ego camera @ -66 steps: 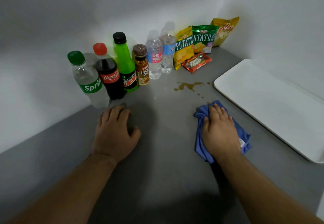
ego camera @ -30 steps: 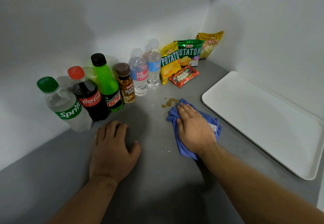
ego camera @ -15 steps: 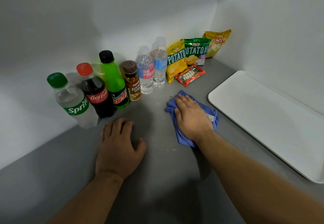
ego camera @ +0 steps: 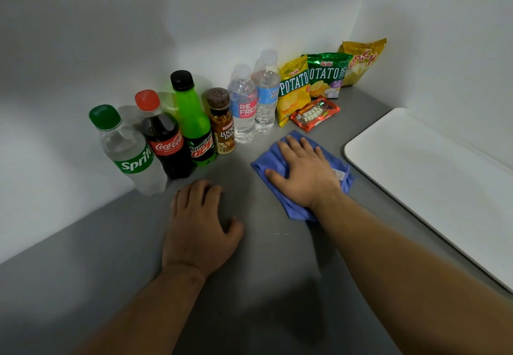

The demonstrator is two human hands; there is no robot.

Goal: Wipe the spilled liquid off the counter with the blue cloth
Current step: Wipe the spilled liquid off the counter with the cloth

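Observation:
The blue cloth (ego camera: 294, 204) lies flat on the grey counter (ego camera: 111, 257), just in front of the water bottles and the red snack bar. My right hand (ego camera: 304, 171) presses palm-down on it with fingers spread. No brown liquid shows on the counter; the cloth and hand cover the spot where it lay. My left hand (ego camera: 198, 229) rests flat on the counter to the left of the cloth, holding nothing.
Sprite (ego camera: 127, 149), Coca-Cola (ego camera: 163, 138), Mountain Dew (ego camera: 194, 121), a coffee bottle (ego camera: 222, 121) and two water bottles (ego camera: 251, 102) line the back wall. Chip bags (ego camera: 322, 77) and a red snack bar (ego camera: 315, 114) fill the corner. A white tray (ego camera: 433, 177) lies at right.
My right hand has pushed the cloth forward and left over the brown spill, which no longer shows. The left hand has stayed flat in place.

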